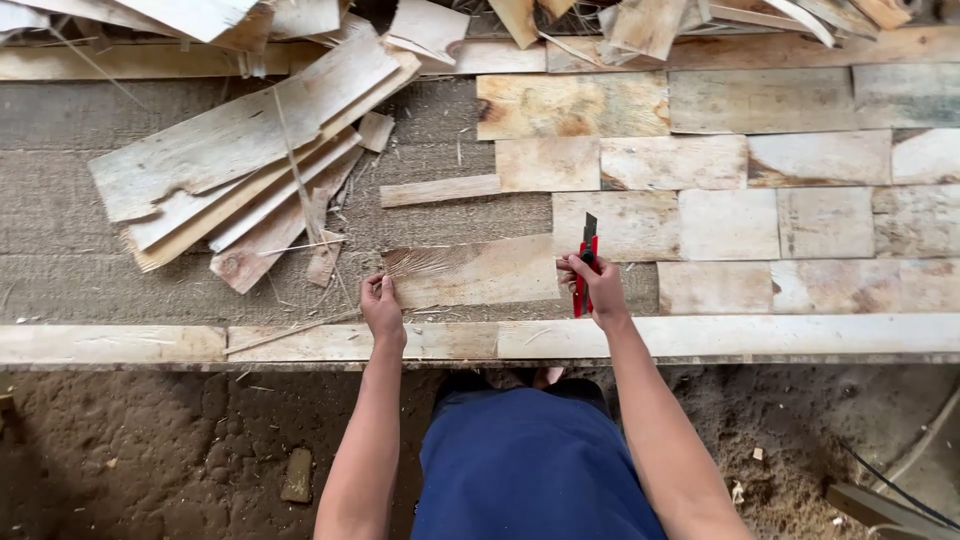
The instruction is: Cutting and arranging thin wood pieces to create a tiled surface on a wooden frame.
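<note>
On the fibrous surface [60, 260], the left hand [381, 306] pinched the veneer sheet [480, 272] flat; the right hand [597, 285], grip closed around the red utility knife [585, 265], needed its blade kept square at the sheet's edge.

Seen from above, the left hand [382, 305] grips the frayed left end of a thin wood veneer piece [475, 272] lying on the counter [110, 343]. The right hand [596, 287] holds a red utility knife [586, 262] upright at the piece's right end. Laid veneer sheets [760, 160] spread rightward; a loose veneer pile [235, 160] lies upper left.
</note>
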